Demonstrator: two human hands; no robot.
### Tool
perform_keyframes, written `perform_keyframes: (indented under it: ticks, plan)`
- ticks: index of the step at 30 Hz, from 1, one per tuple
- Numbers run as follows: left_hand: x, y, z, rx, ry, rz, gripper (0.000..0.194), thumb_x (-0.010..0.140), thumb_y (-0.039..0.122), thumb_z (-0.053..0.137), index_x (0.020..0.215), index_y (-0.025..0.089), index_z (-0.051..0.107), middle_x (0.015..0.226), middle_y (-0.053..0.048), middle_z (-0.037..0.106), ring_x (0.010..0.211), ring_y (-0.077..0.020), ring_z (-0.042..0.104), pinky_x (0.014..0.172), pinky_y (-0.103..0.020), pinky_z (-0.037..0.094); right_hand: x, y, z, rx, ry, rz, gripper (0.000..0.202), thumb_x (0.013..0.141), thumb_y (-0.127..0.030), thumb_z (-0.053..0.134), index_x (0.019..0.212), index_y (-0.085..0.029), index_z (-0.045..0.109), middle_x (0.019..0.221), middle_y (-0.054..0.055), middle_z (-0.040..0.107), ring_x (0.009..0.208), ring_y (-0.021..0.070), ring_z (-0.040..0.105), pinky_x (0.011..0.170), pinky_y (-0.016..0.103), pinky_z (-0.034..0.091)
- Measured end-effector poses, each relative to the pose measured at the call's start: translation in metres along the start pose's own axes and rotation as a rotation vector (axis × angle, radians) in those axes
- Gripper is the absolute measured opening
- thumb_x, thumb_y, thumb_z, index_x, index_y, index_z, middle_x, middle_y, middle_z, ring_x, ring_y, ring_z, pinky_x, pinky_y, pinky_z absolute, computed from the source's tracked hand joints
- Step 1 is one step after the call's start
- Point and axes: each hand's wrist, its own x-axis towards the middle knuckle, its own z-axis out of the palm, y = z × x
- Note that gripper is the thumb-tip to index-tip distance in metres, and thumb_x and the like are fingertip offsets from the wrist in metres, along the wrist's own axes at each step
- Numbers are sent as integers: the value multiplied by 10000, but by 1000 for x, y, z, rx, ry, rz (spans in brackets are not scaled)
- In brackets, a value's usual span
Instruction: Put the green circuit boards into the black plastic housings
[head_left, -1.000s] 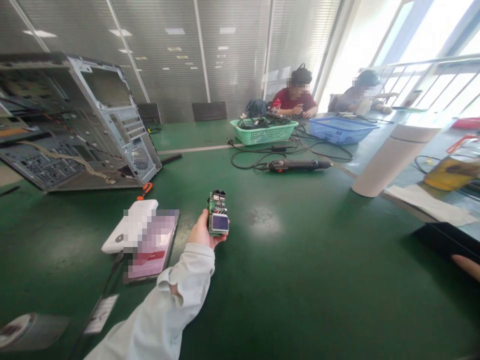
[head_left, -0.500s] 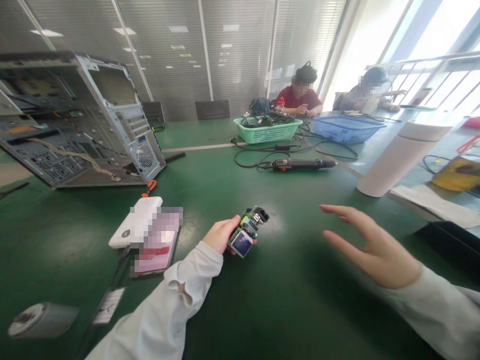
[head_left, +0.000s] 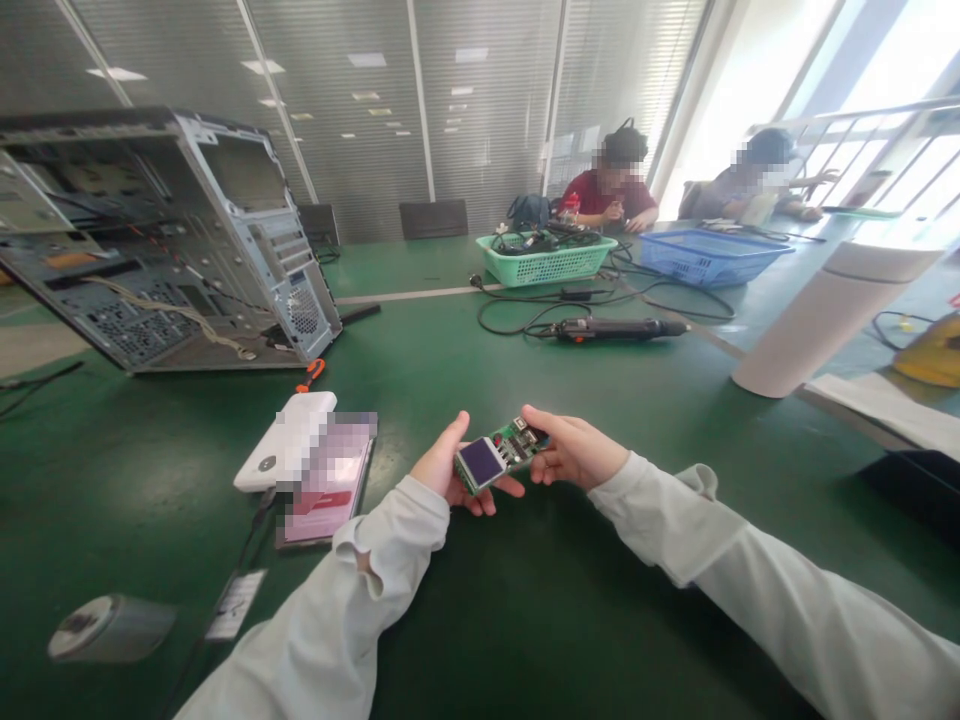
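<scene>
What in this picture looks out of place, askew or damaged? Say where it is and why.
The computer case at the far left of the green table stands tilted with its side panel off, loose wires showing inside. The circuit board, held in both hands, looks intact.

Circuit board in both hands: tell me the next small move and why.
Probably turn the circuit board flat so its screen faces up. The left hand holds the screen end and the right hand pinches the connector end, so both ends are gripped, but it sits tilted above the green table, with the components partly hidden.
</scene>
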Motion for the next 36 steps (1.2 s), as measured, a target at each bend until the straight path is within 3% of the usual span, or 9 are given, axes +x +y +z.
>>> perform_keyframes:
  ticks: [5,9,14,17,21,26,31,36]
  plan:
    - [-5,7,7,-12,214,22,644,859,587,162,1018,122,578,587,-107,667,303,-137,517,290,-205,377,-4,3,-5,217,26,179,326,944,-432,415,834,-138,500,613,11,541,464,91,538,415,148,441]
    - [-6,8,11,11,323,58,530,877,536,233,943,139,577,499,-34,603,271,-112,471,269,-187,365,-9,1,-5,318,20,221,308,952,-436,378,877,-150,465,662,12,554,512,102,568,475,170,476]
    - [2,1,10,-10,417,117,369,863,459,397,872,131,566,434,-2,536,265,-99,447,269,-168,352,-15,1,-7,351,-108,211,279,947,-421,344,973,-163,447,770,23,575,598,142,617,538,222,508]
    - [4,-4,5,-19,399,209,358,842,454,434,936,138,573,465,-5,545,309,-109,479,290,-177,379,-13,2,-10,284,-159,176,281,945,-427,327,994,-177,443,805,29,580,598,142,618,529,220,506]
    - [4,-10,3,96,325,367,326,796,346,473,1047,181,600,607,-13,584,403,-113,533,322,-185,418,-6,7,-16,191,-220,195,332,931,-519,335,885,-196,395,686,6,562,513,125,581,447,186,473]
    - [2,-16,6,191,318,535,395,744,300,487,1098,201,632,767,-46,608,495,-112,550,347,-168,417,-3,13,-19,58,-267,107,266,881,-412,522,909,-157,450,684,25,584,522,119,582,403,146,456]
    - [1,-14,-2,190,236,538,460,728,323,482,1154,204,607,907,-72,608,627,-149,566,420,-203,469,-4,15,-20,50,-344,50,425,765,-389,680,1049,-151,472,809,41,624,642,126,624,546,184,523]
    - [6,-12,-11,145,173,510,520,636,278,511,1140,194,609,902,-75,612,661,-168,559,480,-231,480,-3,17,-18,-127,-267,-46,442,694,-379,726,1006,-120,551,881,51,618,684,99,609,613,172,510]
